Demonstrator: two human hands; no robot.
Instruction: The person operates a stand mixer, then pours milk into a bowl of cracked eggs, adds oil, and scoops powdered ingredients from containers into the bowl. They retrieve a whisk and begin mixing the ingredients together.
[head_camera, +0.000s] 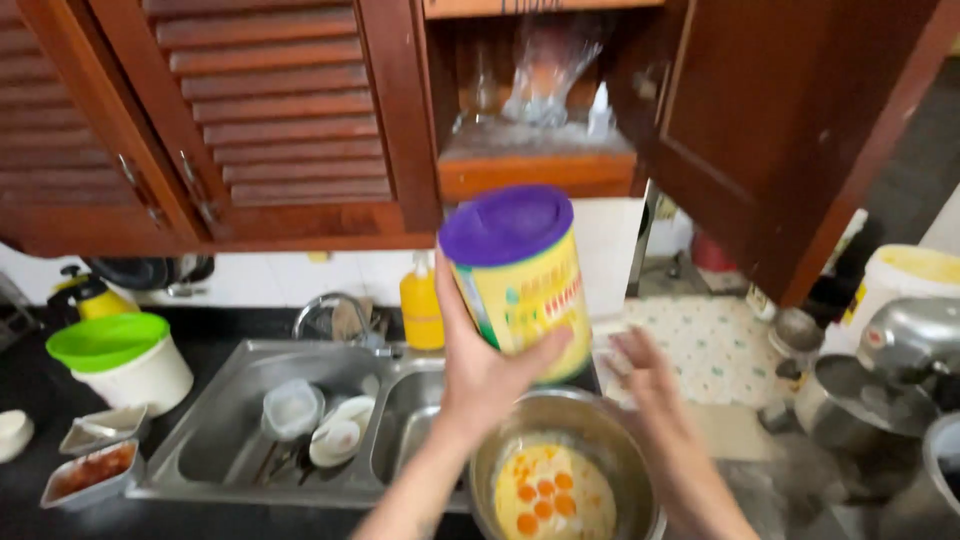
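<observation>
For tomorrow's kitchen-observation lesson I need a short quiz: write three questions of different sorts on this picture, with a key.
1. True or false: the left hand holds a yellow canister with a purple lid.
2. What does the steel bowl below the hands hold? A) rice B) egg yolks C) soup
3. Which cabinet door stands open, left or right of the shelf?

Key:
1. True.
2. B.
3. The right one. The right hand is blurred and holds nothing.
</observation>
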